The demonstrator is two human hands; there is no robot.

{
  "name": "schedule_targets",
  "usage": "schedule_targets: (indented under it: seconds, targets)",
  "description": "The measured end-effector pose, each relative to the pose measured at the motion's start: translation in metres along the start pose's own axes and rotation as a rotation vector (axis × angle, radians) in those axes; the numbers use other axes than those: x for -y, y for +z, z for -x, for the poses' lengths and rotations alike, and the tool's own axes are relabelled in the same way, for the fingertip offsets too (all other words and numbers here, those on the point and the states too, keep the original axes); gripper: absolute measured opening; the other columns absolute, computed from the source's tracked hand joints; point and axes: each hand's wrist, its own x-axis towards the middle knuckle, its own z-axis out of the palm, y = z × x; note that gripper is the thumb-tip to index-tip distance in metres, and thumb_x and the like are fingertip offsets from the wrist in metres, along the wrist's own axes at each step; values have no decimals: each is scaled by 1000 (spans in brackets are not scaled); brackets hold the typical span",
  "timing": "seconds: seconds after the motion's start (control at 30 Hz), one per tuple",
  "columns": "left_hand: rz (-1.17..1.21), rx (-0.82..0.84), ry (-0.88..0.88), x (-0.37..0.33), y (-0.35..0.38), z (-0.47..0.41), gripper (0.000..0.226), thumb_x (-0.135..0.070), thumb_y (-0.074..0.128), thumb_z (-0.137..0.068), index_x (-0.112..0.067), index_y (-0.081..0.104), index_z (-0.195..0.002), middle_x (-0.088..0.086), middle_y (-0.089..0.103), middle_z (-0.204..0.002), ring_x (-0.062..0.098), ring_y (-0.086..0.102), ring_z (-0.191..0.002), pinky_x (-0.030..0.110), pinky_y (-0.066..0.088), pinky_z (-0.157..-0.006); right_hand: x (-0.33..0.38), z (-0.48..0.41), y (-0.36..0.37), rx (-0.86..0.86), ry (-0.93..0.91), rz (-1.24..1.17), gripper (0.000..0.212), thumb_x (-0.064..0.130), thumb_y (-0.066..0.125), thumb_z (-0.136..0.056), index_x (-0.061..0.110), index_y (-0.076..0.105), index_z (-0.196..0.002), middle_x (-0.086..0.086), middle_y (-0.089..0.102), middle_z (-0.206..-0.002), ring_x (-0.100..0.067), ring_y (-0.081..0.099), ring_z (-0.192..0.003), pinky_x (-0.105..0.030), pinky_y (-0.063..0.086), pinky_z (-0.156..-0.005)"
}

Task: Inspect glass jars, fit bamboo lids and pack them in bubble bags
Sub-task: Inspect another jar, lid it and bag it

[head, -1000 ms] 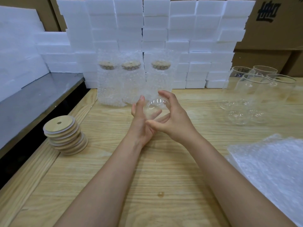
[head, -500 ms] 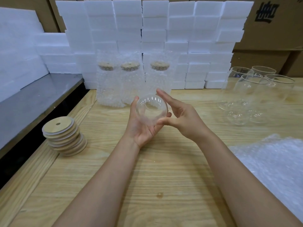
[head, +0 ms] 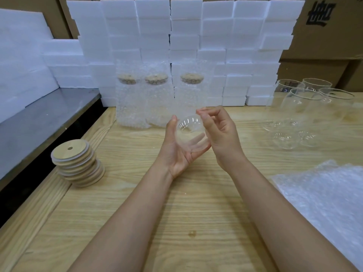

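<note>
The left hand [head: 176, 156], palm up, cradles a glass jar [head: 189, 128]; the right hand [head: 221, 134] is at its 3 o'clock, fingers curled.

Clear jar [head: 191, 132] tipped on its side, cradled in the left hand [head: 176, 154]. Lids [head: 77, 163] stacked askew, far left. Three bagged jars [head: 155, 99] upright behind, lidded. Empty jars [head: 306, 112] clustered right; bubble bags [head: 324, 203] piled near right.

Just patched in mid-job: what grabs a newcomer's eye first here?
A clear glass jar held in the left hand at centre, with the right hand curled beside its rim. Behind it, three bubble-bagged lidded jars stand before a white foam block wall. A stack of bamboo lids sits left, empty jars right.
</note>
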Motion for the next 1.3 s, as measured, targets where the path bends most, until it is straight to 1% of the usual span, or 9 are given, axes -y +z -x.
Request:
schedule_targets:
  seconds: [0.13,0.27,0.37,0.5,0.63,0.87,0.97,1.1,1.3]
  targets:
    - [-21,-73,6,3,5,0,85,-57,52,-83,-18,23,-153,25,34,-149,35,70,-92,40,61,-74,-4,2,6,-79,-23,40,11,18,62,-92,20,55,-83,18,61,-91,7,58,-90,-9,43,-78]
    - [-72,-95,21,4,5,1,79,-56,50,-84,-10,34,-147,18,59,-125,27,71,-88,33,59,-60,-8,8,10,-60,-42,164,24,35,61,-82,22,48,-98,10,55,-109,5,52,-105,-13,39,-92]
    - [-74,-94,-1,3,5,2,67,-57,44,-89,-6,50,-132,13,67,-109,24,71,-84,28,57,-56,-9,11,10,-6,-33,278,39,30,69,-80,22,44,-109,3,52,-120,7,47,-112,-10,36,-96]
    - [-21,-166,-16,-1,4,-1,75,-61,45,-89,-19,31,-149,20,43,-144,28,68,-95,31,59,-58,-11,12,10,61,-24,348,60,17,81,-74,22,42,-119,4,50,-129,10,41,-120,-6,27,-100]
    - [11,-190,5,0,6,-3,76,-61,46,-89,-24,26,-152,22,39,-146,30,61,-112,33,60,-70,-10,13,10,49,-50,374,65,22,83,-71,21,44,-123,9,52,-130,12,41,-120,-5,28,-99]
    - [32,-103,-67,-4,19,2,65,-62,39,-93,-7,52,-126,15,71,-93,25,73,-76,31,57,-52,-2,10,13,-115,-97,335,34,32,70,-85,18,55,-113,20,59,-105,20,53,-96,-1,36,-80]
    - [-5,-94,-68,-4,21,1,68,-63,37,-93,-3,55,-120,17,72,-96,27,73,-80,32,58,-57,1,8,13,-177,-104,315,16,31,55,-96,19,57,-105,18,63,-98,15,57,-90,-3,39,-76]
    - [-61,-141,-67,-2,21,-1,70,-65,37,-93,-5,55,-124,17,70,-103,26,72,-81,33,59,-57,-2,7,13,-255,-72,301,22,27,41,-103,16,60,-100,16,67,-96,10,60,-89,-5,40,-76]
    - [-53,-149,-62,-1,25,4,68,-63,37,-93,-7,52,-130,15,71,-100,24,72,-77,30,57,-53,-1,5,16,-284,-26,224,19,26,46,-101,13,57,-94,16,68,-96,11,60,-90,-5,41,-78]
